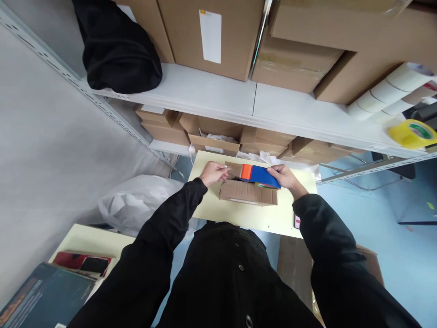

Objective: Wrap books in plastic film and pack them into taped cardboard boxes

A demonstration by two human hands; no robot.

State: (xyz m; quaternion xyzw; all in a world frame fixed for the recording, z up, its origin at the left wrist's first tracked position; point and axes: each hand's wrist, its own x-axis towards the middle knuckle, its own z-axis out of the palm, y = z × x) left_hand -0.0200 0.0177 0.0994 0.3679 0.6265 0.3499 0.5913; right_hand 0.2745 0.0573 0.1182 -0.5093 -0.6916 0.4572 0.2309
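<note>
A small cardboard box (248, 193) lies on the pale yellow table (235, 216) in front of me. My right hand (286, 176) grips a blue and orange tape dispenser (261, 175) above the box, thumb on top of its blue body. Part of a tape roll shows at the dispenser's lower edge. My left hand (214, 173) is pinched closed at the box's left end, with what looks like the clear tape's end between thumb and finger. A strip of tape seems to run from there toward the orange part, over a brown cardboard flap (234, 170).
Behind the table stands a grey shelf (211, 98) with large cartons and a black cloth bundle (121, 54). White rolls (382, 93) and a yellow tape roll (413, 133) sit at its right. A white plastic bag (139, 202) is at the left.
</note>
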